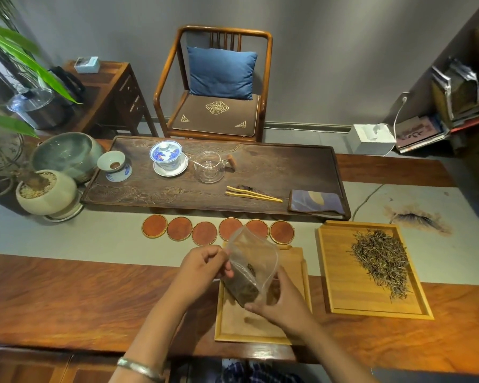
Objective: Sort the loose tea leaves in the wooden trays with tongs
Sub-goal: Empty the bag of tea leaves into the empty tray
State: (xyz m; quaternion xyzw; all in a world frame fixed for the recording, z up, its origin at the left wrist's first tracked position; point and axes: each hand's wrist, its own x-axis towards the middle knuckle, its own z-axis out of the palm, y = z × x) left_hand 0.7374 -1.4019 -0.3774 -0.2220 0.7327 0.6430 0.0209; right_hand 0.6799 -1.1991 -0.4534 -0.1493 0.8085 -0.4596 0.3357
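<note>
A clear plastic zip bag [250,259] with dark tea leaves in its bottom hangs over the near wooden tray [296,275]. My left hand [202,269] pinches the bag's upper left edge. My right hand [281,302] grips the bag's lower right side. A second wooden tray [340,272] to the right holds a pile of loose tea leaves [382,261]. Bamboo tongs [253,194] lie on the dark tea board [274,167], away from both hands.
Several round red coasters [205,233] line up in front of the tea board. A gaiwan [167,157], a glass pitcher [208,167], a strainer cup [114,165] and a folded cloth [317,202] sit on the board. A potted plant [44,192] and a green bowl [67,153] stand at left.
</note>
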